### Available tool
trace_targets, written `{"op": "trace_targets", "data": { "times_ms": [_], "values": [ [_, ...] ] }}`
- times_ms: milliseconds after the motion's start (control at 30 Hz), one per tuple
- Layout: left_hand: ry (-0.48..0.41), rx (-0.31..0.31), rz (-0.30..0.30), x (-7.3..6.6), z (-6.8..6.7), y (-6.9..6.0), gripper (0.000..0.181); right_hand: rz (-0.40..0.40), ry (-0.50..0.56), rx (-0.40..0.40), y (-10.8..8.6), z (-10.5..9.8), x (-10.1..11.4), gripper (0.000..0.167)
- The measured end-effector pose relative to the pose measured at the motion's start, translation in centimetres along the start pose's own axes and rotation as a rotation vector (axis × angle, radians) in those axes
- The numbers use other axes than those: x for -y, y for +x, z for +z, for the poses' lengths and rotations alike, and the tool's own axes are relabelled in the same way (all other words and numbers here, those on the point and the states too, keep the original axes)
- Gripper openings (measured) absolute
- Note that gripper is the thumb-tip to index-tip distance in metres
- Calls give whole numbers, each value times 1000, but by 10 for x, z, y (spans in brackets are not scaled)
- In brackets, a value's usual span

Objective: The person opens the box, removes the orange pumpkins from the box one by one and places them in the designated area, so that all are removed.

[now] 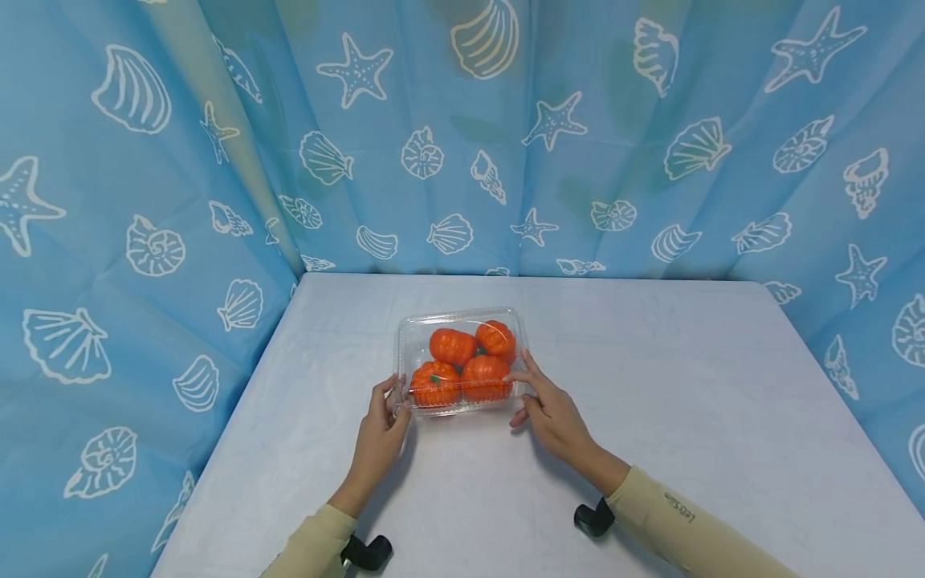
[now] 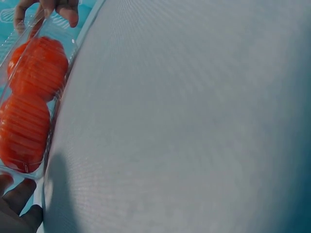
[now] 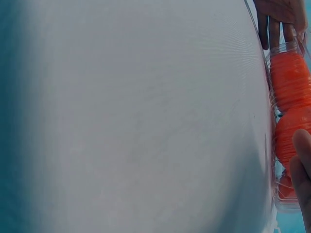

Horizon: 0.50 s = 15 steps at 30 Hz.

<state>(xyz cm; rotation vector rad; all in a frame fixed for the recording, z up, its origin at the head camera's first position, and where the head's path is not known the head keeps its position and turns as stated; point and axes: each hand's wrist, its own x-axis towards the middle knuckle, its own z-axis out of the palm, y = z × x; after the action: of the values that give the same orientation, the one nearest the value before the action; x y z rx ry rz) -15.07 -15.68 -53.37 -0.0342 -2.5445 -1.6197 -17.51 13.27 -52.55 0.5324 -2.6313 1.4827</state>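
Observation:
A clear plastic clamshell box (image 1: 459, 408) stands on the white-covered table with several orange mini pumpkins (image 1: 486, 377) inside; a green stem shows on one. At its near left corner my left hand (image 1: 381, 433) holds the box, thumb in front and fingers along the side. On the right, my right hand (image 1: 555, 417) touches the box with its outstretched fingers, one lying against the front of the lid and its thumb apart below. Both wrist views show the box only in part, with the left hand (image 2: 17, 208) and right hand (image 3: 302, 179) cut off by the frames.
The white tablecloth (image 1: 686, 385) spreads around the box. Behind and beside the table hangs a blue curtain (image 1: 462, 104) with white shells and starfish. A black wrist mount sits under each cuff, the left mount (image 1: 368, 554) and the right mount (image 1: 595, 518).

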Motion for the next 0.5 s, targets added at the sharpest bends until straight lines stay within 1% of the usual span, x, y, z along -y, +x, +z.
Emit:
{"op": "trace_targets", "data": {
  "times_ms": [233, 333, 500],
  "values": [
    [-13, 1, 2, -2, 1, 1, 51, -4, -1, -2, 1, -1, 0, 41],
    [-19, -3, 7, -1, 1, 1, 50, -5, -18, -1, 2, -3, 1, 42],
    [-29, -14, -7, -3, 1, 1, 50, 12, -65, 17, 3, -6, 3, 44]
  ]
}}
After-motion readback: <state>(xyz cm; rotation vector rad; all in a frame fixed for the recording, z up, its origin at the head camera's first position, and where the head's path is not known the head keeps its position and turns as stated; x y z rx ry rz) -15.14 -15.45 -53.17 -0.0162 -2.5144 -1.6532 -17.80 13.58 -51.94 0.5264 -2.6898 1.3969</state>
